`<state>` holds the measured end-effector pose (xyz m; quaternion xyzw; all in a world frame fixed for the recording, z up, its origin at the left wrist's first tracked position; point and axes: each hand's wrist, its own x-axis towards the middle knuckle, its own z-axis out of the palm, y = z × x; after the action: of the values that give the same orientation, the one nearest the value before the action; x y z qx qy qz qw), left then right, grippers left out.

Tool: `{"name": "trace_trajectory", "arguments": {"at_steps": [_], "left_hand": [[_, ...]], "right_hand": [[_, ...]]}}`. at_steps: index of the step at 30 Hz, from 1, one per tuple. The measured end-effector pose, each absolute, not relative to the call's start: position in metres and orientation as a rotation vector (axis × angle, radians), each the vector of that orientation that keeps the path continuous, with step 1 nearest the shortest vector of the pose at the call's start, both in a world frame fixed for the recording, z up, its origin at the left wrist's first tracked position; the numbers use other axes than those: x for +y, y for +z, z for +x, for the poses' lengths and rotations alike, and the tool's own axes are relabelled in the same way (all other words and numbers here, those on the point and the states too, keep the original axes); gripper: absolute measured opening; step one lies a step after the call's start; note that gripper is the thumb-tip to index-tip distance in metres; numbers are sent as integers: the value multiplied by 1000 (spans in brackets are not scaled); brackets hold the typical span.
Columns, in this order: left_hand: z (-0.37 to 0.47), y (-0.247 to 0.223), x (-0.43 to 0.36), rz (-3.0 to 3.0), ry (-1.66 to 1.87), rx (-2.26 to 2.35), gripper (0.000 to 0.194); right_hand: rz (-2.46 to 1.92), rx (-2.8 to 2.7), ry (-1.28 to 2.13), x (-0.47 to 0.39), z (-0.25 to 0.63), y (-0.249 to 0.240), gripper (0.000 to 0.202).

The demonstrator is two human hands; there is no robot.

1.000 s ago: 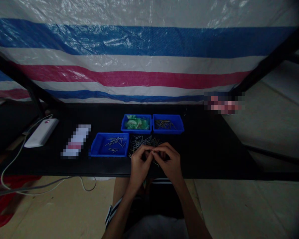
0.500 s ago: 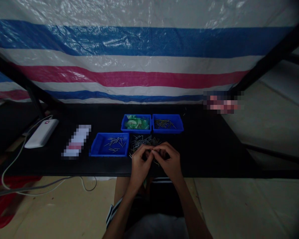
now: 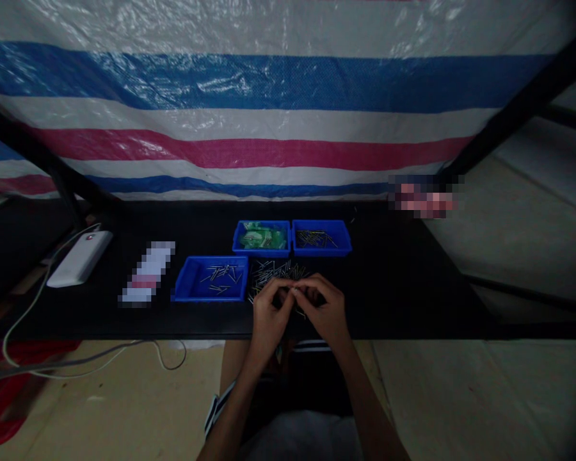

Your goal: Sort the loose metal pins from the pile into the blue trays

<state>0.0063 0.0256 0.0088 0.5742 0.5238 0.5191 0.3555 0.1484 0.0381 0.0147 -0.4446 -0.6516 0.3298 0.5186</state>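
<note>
My left hand (image 3: 270, 312) and my right hand (image 3: 327, 304) meet fingertip to fingertip over the near part of a loose pile of thin metal pins (image 3: 269, 271). Both are closed in a pinch; whatever lies between the fingertips is too small and dark to make out. Left of the pile is a blue tray (image 3: 186, 282) with several silvery pins in it. Behind the pile, a second blue tray (image 3: 237, 246) holds green and white small pieces (image 3: 264, 238). Beside it a third blue tray (image 3: 344, 243) contains darker, brassy pins (image 3: 315, 239).
On the black table (image 3: 403, 282) a white power bank (image 3: 80, 258) with a cable lies at the left, near a blurred-out flat item (image 3: 148, 272). A striped plastic sheet (image 3: 278, 153) hangs behind, between black frame bars (image 3: 513, 121). A red stool (image 3: 4, 410) stands lower left.
Both hands stay pinched together in almost the same place above the pile. The view has shifted very slightly; the trays and pins look unchanged.
</note>
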Motion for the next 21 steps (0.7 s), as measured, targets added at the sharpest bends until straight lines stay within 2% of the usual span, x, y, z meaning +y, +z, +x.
{"name": "trace_trajectory", "arguments": {"at_steps": [21], "left_hand": [[7,11,25,1495,1329,1361,11]], "right_hand": [[-1074,-1558,792,39,150,15,4]]}}
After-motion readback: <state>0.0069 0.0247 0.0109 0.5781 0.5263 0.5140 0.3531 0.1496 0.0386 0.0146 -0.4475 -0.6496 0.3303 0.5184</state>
